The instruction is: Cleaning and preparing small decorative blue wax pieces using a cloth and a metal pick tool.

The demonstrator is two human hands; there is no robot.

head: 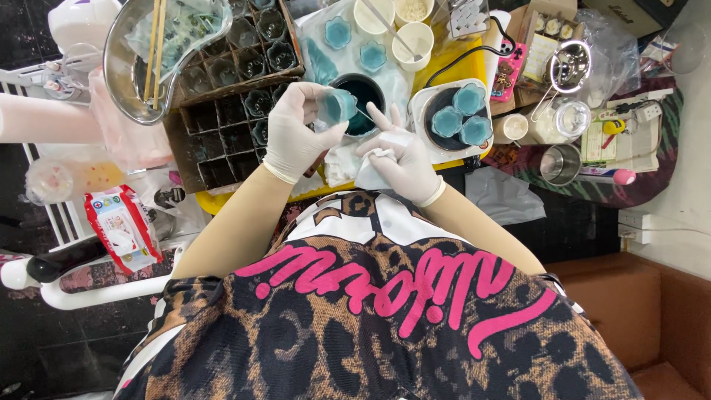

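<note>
— Leopard-print fabric with pink lettering fills the near edge. What are the gloved hands doing above it?

— The left hand (296, 137) is closed around a small cup of blue jelly (337, 106), tipped on its side. The right hand (400, 161), at about four o'clock from the cup, is clenched on a crumpled white tissue (372, 169), forefinger raised towards the cup.

— And right behind them?

— A dark bowl of blue liquid (363, 95) sits just beyond the cup. At three o'clock from it, a white scale (424, 133) carries three blue flower-shaped jellies (461, 117).

— What's over at nine o'clock?

— A dark partitioned tray (222, 148) holding clear moulds, just beside the left hand.

— Farther out?

— At eleven o'clock, a metal bowl (122, 67) with wooden chopsticks (155, 48). At twelve, white cups (411, 37) and two more blue jellies (354, 44) lying on plastic.
</note>
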